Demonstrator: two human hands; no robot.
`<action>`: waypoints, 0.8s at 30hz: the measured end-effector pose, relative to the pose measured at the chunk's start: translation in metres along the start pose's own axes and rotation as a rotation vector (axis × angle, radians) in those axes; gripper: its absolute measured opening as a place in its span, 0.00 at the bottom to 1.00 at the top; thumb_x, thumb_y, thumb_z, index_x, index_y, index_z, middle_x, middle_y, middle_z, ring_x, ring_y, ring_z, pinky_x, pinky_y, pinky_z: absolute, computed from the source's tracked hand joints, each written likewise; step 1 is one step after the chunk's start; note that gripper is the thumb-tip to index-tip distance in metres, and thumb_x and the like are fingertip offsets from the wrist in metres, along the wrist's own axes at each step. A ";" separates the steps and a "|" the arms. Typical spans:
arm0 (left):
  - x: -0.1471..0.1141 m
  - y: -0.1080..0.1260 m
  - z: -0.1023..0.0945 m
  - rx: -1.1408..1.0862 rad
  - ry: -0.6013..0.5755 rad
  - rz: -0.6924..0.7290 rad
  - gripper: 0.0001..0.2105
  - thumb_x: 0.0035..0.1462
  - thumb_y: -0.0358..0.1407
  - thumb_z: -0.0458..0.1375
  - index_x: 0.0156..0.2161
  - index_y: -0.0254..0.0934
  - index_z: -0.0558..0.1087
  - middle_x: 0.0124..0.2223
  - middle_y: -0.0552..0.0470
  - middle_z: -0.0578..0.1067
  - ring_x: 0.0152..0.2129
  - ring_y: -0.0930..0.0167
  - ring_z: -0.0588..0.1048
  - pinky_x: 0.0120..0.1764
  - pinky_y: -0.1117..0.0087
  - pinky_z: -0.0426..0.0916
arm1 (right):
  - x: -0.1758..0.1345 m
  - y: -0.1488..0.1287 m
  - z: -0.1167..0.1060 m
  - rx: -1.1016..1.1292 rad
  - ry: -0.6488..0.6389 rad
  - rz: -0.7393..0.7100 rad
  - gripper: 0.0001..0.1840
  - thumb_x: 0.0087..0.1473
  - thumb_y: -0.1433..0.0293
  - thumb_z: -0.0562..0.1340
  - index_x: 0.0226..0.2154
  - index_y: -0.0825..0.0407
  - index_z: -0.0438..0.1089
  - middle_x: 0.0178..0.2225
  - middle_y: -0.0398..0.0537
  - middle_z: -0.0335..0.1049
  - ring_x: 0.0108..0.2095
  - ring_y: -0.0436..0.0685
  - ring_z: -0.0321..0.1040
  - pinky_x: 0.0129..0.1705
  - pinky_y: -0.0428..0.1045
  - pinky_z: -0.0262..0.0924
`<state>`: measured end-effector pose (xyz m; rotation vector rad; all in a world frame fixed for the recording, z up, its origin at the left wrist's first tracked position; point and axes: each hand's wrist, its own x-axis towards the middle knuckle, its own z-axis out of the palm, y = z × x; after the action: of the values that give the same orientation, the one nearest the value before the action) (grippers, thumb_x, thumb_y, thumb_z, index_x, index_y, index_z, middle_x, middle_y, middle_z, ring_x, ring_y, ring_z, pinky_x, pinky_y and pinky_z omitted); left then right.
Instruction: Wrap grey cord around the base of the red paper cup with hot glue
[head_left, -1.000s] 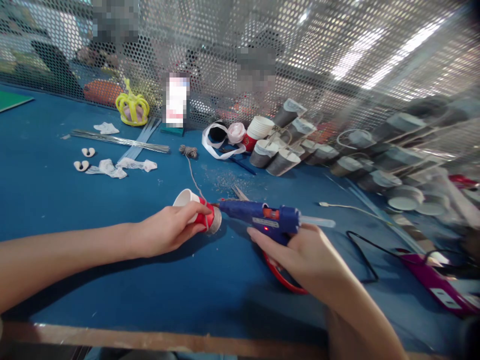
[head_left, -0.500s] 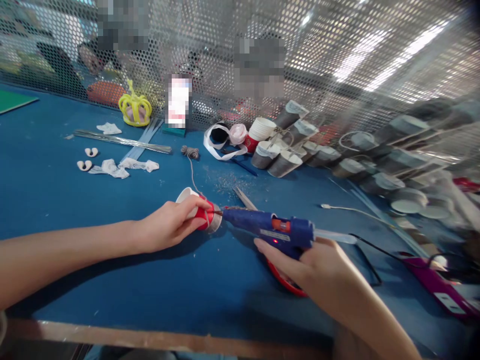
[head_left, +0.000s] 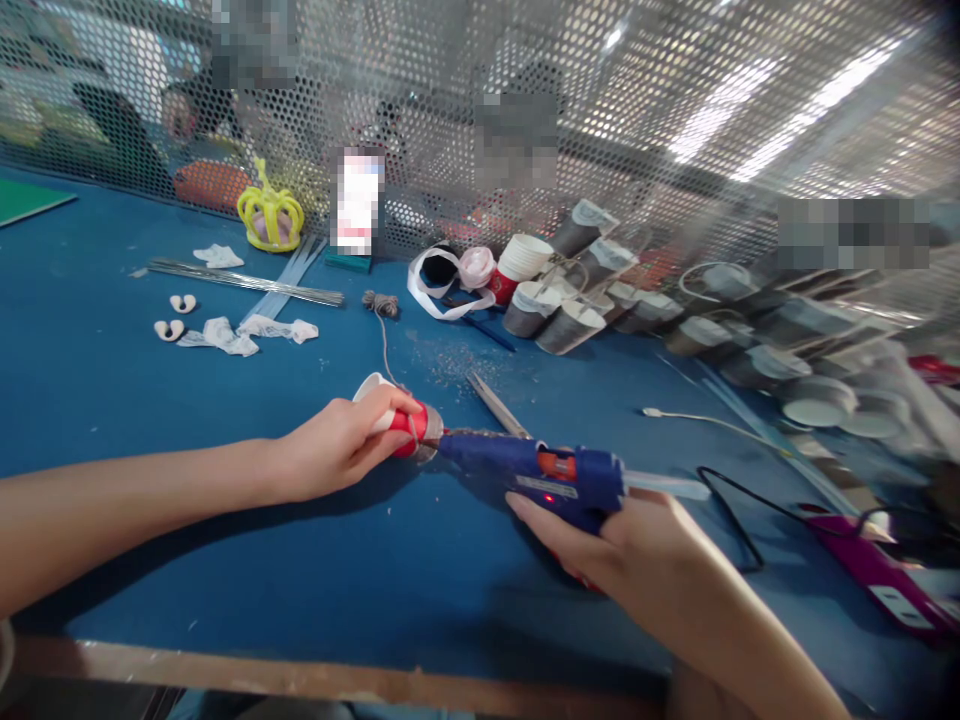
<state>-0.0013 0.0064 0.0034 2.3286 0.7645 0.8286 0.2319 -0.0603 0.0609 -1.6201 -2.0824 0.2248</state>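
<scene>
A blue tabletop [head_left: 322, 580] is being backed by a perforated metal screen [head_left: 435, 80]. A pale label [head_left: 546, 487] is being carried by the blue hot-glue gun [head_left: 495, 458], its print too small to be read; the upright display [head_left: 358, 205] is being masked by pixelation. The gun's handle is being wrapped and largely hidden by the right hand [head_left: 637, 550]. A red-and-white paper cup [head_left: 403, 422], tipped sideways near the nozzle, is being pinched and partly covered by the left hand's [head_left: 330, 450] thumb and fingers; whether the nozzle is touching it cannot be told. The scissors' [head_left: 496, 402] handles are being mostly hidden.
</scene>
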 end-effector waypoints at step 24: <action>-0.005 -0.002 0.005 0.126 0.011 0.110 0.08 0.61 0.31 0.46 0.46 0.36 0.58 0.29 0.52 0.74 0.20 0.73 0.72 0.22 0.76 0.62 | 0.020 0.006 -0.003 0.402 -0.214 0.395 0.23 0.46 0.55 0.62 0.12 0.50 0.57 0.09 0.37 0.57 0.12 0.46 0.55 0.18 0.44 0.55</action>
<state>-0.0012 0.0028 -0.0031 2.4984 0.7177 0.8635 0.2353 -0.0404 0.0662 -1.7872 -1.6909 0.9227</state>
